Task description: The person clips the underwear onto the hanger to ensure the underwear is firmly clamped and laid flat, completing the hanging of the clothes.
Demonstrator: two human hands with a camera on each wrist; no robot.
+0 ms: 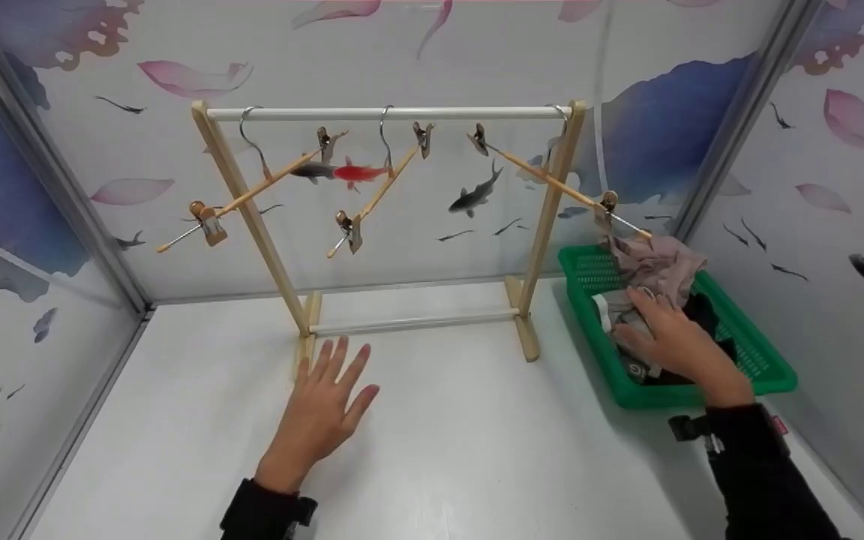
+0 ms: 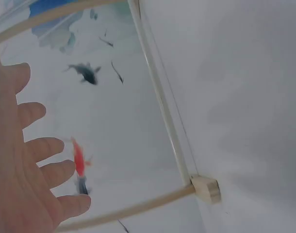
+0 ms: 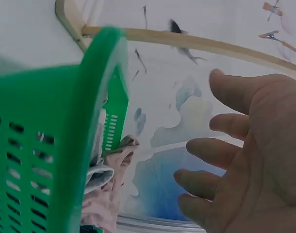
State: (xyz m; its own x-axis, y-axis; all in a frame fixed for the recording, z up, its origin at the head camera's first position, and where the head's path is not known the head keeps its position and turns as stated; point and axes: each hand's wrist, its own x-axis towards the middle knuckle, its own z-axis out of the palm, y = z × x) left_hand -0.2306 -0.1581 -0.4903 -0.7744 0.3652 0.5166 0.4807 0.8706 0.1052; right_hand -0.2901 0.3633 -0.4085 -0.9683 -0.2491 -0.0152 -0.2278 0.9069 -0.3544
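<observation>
We can read no word, number or brand in any of the three views, for the small red tag on the black right sleeve and the pale round mark among the clothes in the green basket are too small to decipher.

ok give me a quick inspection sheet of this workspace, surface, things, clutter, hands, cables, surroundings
Surface: white table.
Job's things: wooden rack standing; three hangers with clips hooked on its top bar, no clothes on them; green basket of crumpled clothes.
Clutter: nothing seen.
Hands: left hand spread, holding nothing; right hand at the basket, fingers apart, holding nothing.
Cables: nothing seen.
Surroundings: walls printed with fish and petals; metal corner posts.
</observation>
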